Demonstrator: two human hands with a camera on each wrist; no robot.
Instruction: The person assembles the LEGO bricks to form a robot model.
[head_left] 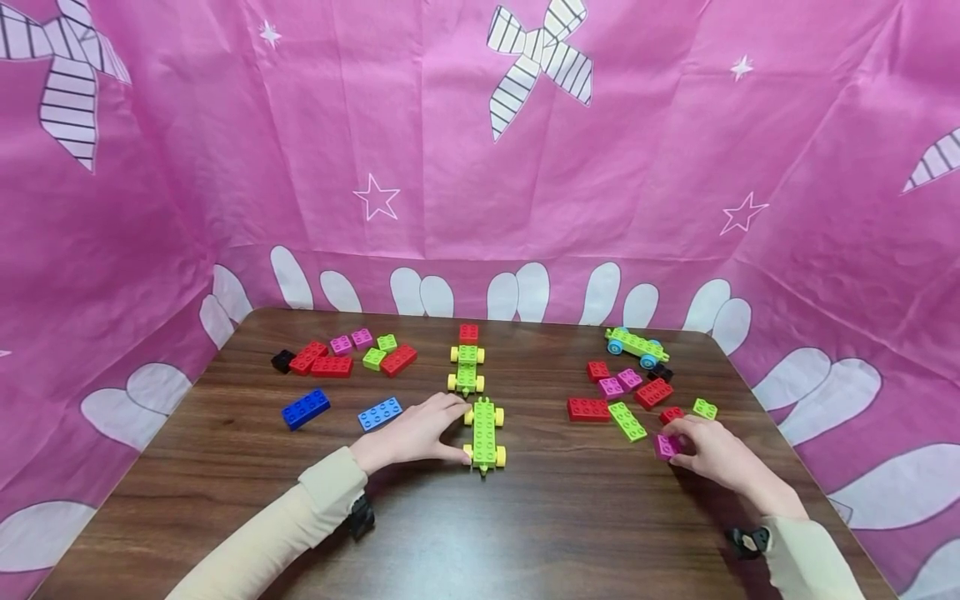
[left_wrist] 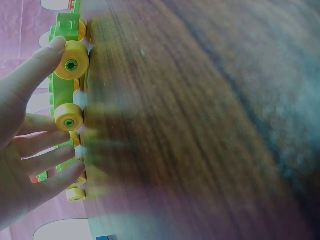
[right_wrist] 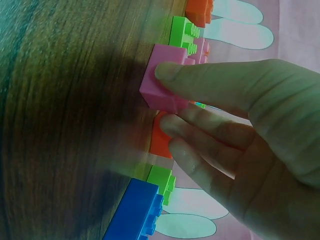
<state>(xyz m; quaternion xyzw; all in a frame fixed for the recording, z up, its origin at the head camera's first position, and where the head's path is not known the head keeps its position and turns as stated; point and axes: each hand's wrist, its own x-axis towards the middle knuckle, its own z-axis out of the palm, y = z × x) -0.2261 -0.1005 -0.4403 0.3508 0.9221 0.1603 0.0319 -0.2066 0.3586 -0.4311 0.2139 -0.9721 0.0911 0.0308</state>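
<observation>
My left hand (head_left: 420, 429) is beside a green toy car base with yellow wheels (head_left: 484, 433). Its thumb touches the near wheel, and the index fingertip lies by the far wheel; the other fingers are spread, as the left wrist view shows. Ahead of it stands a second green base with yellow wheels (head_left: 467, 368), a red brick (head_left: 468, 333) behind that. At the right, my right hand (head_left: 712, 454) pinches a pink brick (right_wrist: 162, 82) between thumb and fingers, low at the tabletop. A red brick (head_left: 671, 414) and a small green brick (head_left: 705, 407) lie just beyond it.
Left on the wooden table (head_left: 420, 533) are a dark blue brick (head_left: 306, 408), a light blue brick (head_left: 380, 413) and several red, pink, green and black ones. Back right stands a green base with blue wheels (head_left: 636, 346), near more bricks. A pink curtain (head_left: 465, 225) encloses the table.
</observation>
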